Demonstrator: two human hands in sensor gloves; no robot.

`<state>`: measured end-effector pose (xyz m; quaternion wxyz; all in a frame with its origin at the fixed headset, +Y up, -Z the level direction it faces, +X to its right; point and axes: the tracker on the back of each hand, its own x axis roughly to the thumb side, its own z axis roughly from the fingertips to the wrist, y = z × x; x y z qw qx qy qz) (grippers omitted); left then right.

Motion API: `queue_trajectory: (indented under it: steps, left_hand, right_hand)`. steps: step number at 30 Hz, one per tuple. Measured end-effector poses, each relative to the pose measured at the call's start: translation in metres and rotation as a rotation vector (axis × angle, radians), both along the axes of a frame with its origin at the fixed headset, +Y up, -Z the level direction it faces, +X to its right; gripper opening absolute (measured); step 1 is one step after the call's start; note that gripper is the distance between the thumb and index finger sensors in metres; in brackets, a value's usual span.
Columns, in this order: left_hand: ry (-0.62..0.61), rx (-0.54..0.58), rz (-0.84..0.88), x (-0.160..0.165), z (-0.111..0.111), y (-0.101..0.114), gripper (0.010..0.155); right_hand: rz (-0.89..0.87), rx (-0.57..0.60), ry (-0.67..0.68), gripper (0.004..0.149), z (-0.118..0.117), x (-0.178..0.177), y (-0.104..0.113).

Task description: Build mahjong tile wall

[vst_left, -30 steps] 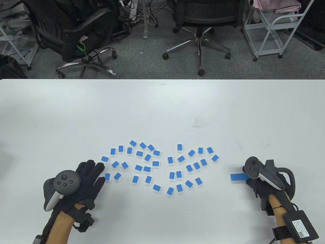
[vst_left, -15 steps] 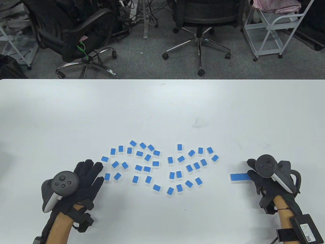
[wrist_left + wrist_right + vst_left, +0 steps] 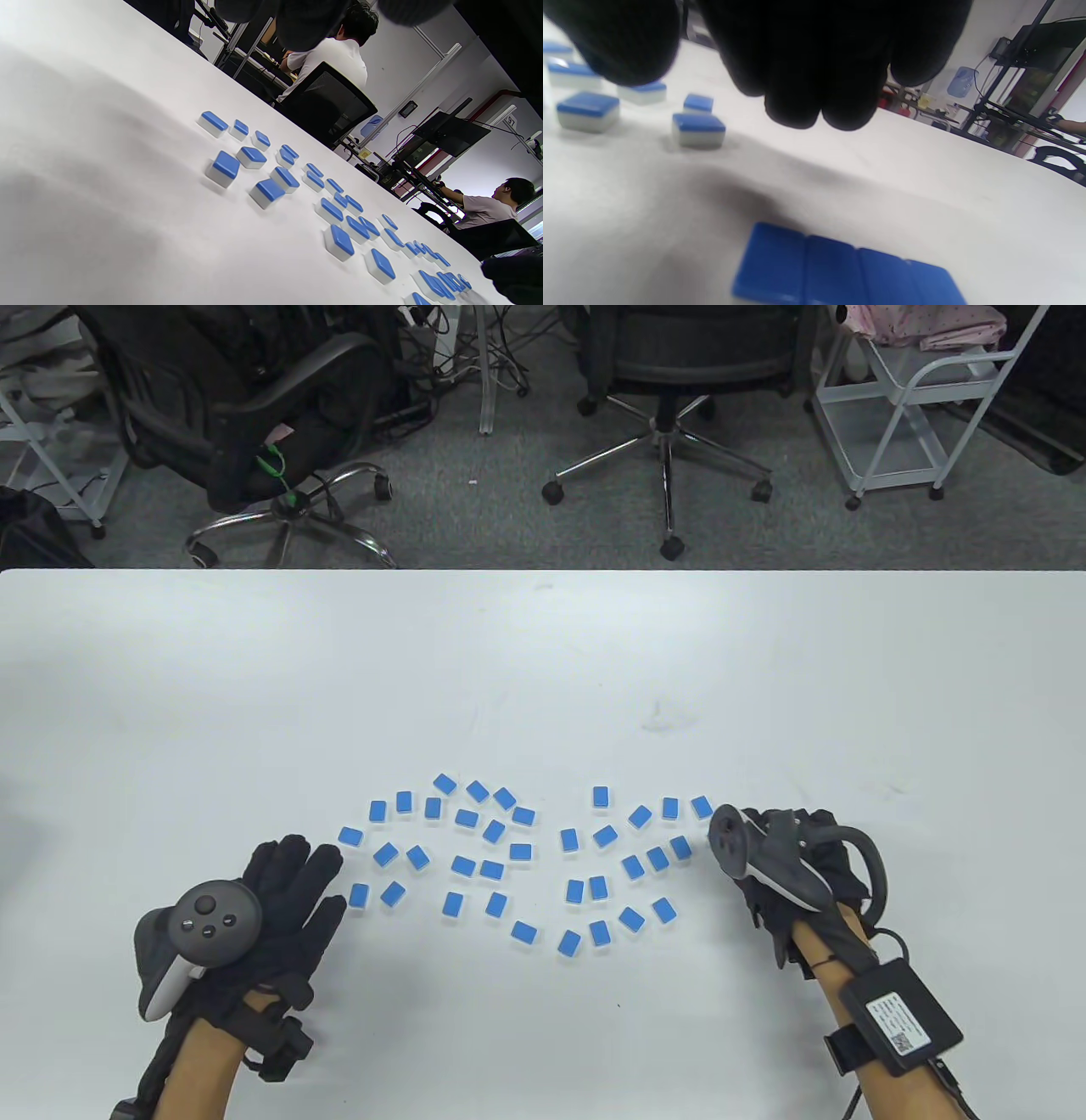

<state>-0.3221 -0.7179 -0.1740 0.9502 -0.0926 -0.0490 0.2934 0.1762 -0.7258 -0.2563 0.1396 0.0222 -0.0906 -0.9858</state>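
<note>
Several loose blue-backed mahjong tiles point(image 3: 492, 848) lie scattered face down in two clusters on the white table point(image 3: 543, 661). A short row of blue tiles point(image 3: 848, 275) lies joined side by side below my right hand; the table view hides it under that hand. My right hand point(image 3: 759, 891) hovers at the right cluster's edge, its fingers point(image 3: 797, 84) hanging with nothing in them. My left hand point(image 3: 293, 891) lies flat with fingers spread, just left of the left cluster, touching no tile. The left wrist view shows the tiles point(image 3: 271, 190) stretching away.
Office chairs point(image 3: 670, 356) and a white cart point(image 3: 916, 390) stand on the floor beyond the table's far edge. Two people point(image 3: 335, 55) sit at desks in the background. The far half of the table carries no tiles.
My right hand has left the right end of the tile row and moved left and forward, now covering the row and the rightmost loose tile. My left hand has barely shifted.
</note>
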Motion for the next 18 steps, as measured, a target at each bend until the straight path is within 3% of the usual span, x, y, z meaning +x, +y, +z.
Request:
queue_trajectory:
  steps: [2,8,10,15,18]
  left_hand:
    - [-0.002,-0.001,0.0,0.0,0.0,0.0,0.069]
    - [0.0,-0.002,0.002,0.0,0.0,0.001,0.069]
    - [-0.001,-0.004,0.002,0.0,-0.001,0.001,0.07]
    - [-0.005,-0.004,0.002,0.001,-0.001,0.001,0.07]
    - [-0.007,-0.001,0.0,0.0,-0.001,0.001,0.069]
  right_hand:
    - [0.05,-0.025,-0.039,0.07,-0.012,-0.01,-0.007]
    - [0.027,-0.053,-0.113,0.059,-0.032,-0.016,-0.023]
    - [0.035,0.002,-0.11,0.056,-0.033,-0.016,-0.022]
    - [0.063,-0.014,-0.078,0.056,-0.028,-0.004,-0.019]
    - [0.056,0.041,-0.09,0.056,-0.017,0.026,-0.002]
